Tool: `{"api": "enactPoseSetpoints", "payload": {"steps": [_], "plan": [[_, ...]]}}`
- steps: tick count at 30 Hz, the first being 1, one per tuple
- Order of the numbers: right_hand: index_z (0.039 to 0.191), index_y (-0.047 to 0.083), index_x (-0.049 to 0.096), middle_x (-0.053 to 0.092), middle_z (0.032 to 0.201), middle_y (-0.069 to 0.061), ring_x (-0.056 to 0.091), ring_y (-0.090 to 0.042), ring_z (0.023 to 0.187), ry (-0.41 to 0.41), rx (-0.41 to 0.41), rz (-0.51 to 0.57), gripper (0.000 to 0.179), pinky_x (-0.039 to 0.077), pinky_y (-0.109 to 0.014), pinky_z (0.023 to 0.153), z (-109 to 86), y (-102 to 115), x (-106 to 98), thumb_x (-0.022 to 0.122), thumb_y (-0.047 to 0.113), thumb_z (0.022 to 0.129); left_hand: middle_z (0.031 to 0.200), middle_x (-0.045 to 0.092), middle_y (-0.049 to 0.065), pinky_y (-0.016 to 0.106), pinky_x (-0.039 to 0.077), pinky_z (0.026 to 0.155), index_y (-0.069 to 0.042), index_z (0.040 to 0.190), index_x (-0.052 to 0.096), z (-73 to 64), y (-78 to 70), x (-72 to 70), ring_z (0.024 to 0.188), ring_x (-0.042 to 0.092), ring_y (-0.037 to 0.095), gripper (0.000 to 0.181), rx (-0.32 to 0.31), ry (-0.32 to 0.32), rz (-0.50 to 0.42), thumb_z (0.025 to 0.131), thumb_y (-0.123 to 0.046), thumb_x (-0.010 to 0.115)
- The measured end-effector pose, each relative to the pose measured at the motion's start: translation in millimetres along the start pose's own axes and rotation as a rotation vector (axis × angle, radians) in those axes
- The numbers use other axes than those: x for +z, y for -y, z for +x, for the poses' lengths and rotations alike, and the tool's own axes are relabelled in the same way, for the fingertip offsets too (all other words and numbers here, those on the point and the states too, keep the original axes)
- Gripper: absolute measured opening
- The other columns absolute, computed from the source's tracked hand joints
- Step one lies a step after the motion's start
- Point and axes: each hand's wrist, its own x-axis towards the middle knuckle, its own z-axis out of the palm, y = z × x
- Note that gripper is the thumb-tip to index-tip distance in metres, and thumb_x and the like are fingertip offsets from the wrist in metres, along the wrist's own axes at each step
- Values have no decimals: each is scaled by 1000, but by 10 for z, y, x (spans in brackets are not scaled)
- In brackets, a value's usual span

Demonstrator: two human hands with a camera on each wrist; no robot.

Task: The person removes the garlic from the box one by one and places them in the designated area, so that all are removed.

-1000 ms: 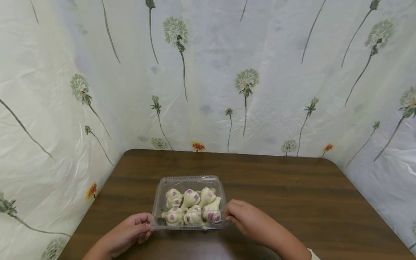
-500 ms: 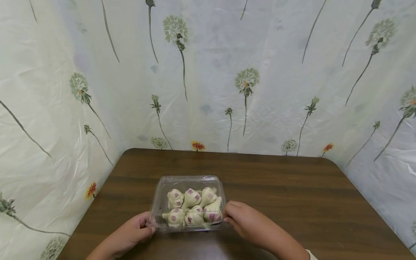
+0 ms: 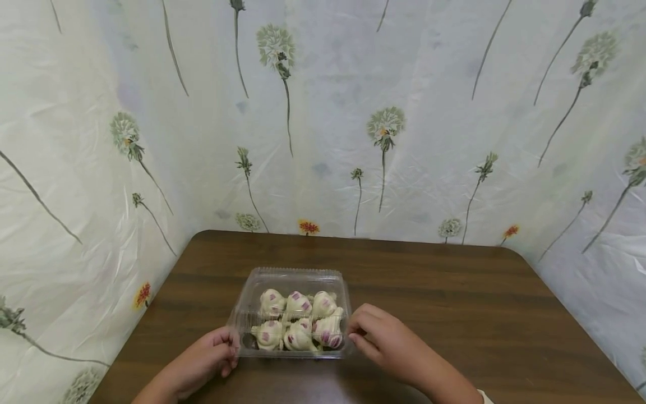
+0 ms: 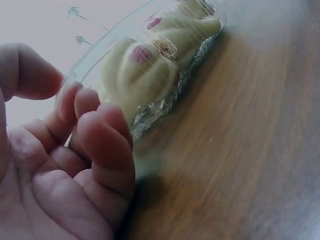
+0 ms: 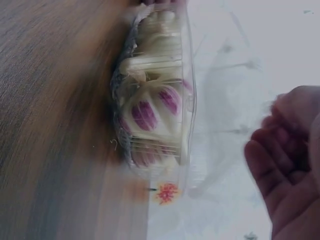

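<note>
A clear plastic clamshell container (image 3: 295, 354) sits near the front of the table, with several garlic bulbs (image 3: 299, 335) in two rows. The bulbs are cream white with purple patches. At the front left corner, my left hand (image 3: 209, 356) pinches the clear lid's edge. In the left wrist view its thumb (image 4: 37, 75) and fingertips meet the plastic, the other fingers curled. My right hand (image 3: 383, 342) is at the right side, with thumb and curled fingers at the lid's edge. The right wrist view shows faint clear plastic reaching these fingertips, beside a garlic bulb (image 5: 155, 107).
The container stands on a dark brown wood-grain table (image 3: 454, 303). Behind it and at the sides hangs a pale sheet (image 3: 323, 112) printed with dandelions and orange flowers, reaching down to the table's back edge.
The lid's front ridge has shifted up and back in the head view, as if the lid is raised a little. Both hands stay at the container's front corners; the left fingers have shifted slightly.
</note>
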Motion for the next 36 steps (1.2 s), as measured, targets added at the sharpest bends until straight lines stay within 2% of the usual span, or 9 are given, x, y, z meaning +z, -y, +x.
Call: {"api": "enactPoseSetpoints", "payload": {"steps": [6,11,15,18,22,24,28,32,36], "plan": [[103,21,65,59,108,15,59,-2,97,-125,16,-28,8,55,-21,83,9,-1,-13,70,15,101,92,58,0,23,52,68,-11,101,54,3,-22,-10,84,60,14,10,-54,-51,-11,101,-3,49],[106,24,63,58,113,15,57,-3,100,-187,73,-23,25,54,-24,84,85,-26,7,79,10,93,93,58,0,24,52,70,-11,102,52,-26,-59,-18,84,60,14,7,-56,-56,-18,101,-5,50],[108,20,63,59,112,12,58,-6,100,-259,110,-1,30,55,-27,84,155,-68,42,82,6,89,94,59,0,25,54,73,-9,107,49,-30,-67,-2,85,61,14,9,-76,-87,-45,100,-4,52],[108,18,62,58,111,11,56,-7,100,-306,165,21,30,54,-29,84,204,-97,46,82,6,89,99,60,2,27,55,74,-2,130,40,-8,-62,17,87,63,16,33,-89,-107,-55,100,-4,52],[110,18,59,57,112,9,54,-9,104,-325,258,71,29,51,-31,89,298,-136,34,80,10,92,106,60,5,28,55,74,0,159,11,12,-62,31,89,63,19,71,-86,-118,-19,101,-4,51],[111,15,58,58,114,5,54,-11,107,-328,298,119,28,51,-31,94,345,-162,29,79,10,93,107,61,5,28,55,74,-3,163,5,15,-62,34,89,63,19,77,-83,-118,-4,101,-5,51],[117,4,56,57,120,-6,56,-12,115,-356,357,279,28,52,-34,107,402,-239,51,74,6,96,106,61,4,29,56,75,-6,165,2,11,-69,43,90,63,19,80,-67,-108,-11,102,-4,51],[125,-4,51,55,126,-17,56,-7,126,-370,372,439,29,48,-41,113,410,-340,96,65,0,100,103,62,3,25,56,73,-8,165,1,14,-83,58,89,64,17,82,-51,-97,-33,102,-3,54],[129,-9,47,52,130,-29,56,-27,135,-357,367,526,31,45,-46,114,426,-449,150,58,-8,100,99,62,1,23,56,72,-12,166,-2,6,-98,63,86,65,14,87,-36,-104,-48,102,-2,56]]}}
